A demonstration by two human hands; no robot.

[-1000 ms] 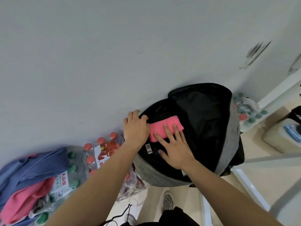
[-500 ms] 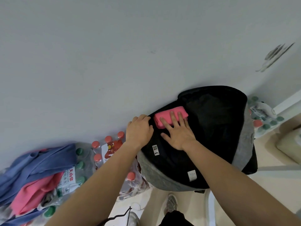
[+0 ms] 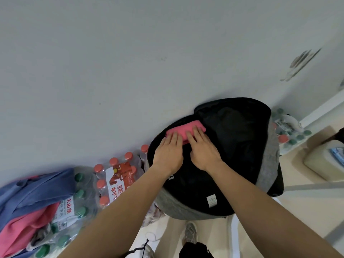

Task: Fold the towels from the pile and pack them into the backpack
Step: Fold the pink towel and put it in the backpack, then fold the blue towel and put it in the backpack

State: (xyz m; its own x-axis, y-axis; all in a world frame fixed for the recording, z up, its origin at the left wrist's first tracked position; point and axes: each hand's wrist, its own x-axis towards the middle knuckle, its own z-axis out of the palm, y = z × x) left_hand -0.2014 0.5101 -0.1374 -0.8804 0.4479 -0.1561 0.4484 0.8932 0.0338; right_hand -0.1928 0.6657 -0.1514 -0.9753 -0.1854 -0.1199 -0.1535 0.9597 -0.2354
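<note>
An open backpack [image 3: 268, 164], black inside with a grey outer wall, stands against the white wall. A folded pink towel [image 3: 188, 128] lies inside it at the far left edge of the opening. My left hand [image 3: 168, 155] and my right hand [image 3: 203, 149] lie flat side by side on the towel's near edge, fingers stretched out over it and not curled around it. The pile of towels [image 3: 28, 211], blue and pink, lies at the lower left on a pack of bottles.
Shrink-wrapped packs of water bottles with red caps [image 3: 119, 181] and green caps [image 3: 78, 205] stand left of the backpack. More bottles [image 3: 290, 131] and a white container [image 3: 323, 161] are to its right. A shoe [image 3: 189, 233] shows on the floor below.
My left hand has let go of the backpack's rim and come onto the pink towel beside my right hand. The towel has slid further toward the far left edge inside the backpack.
</note>
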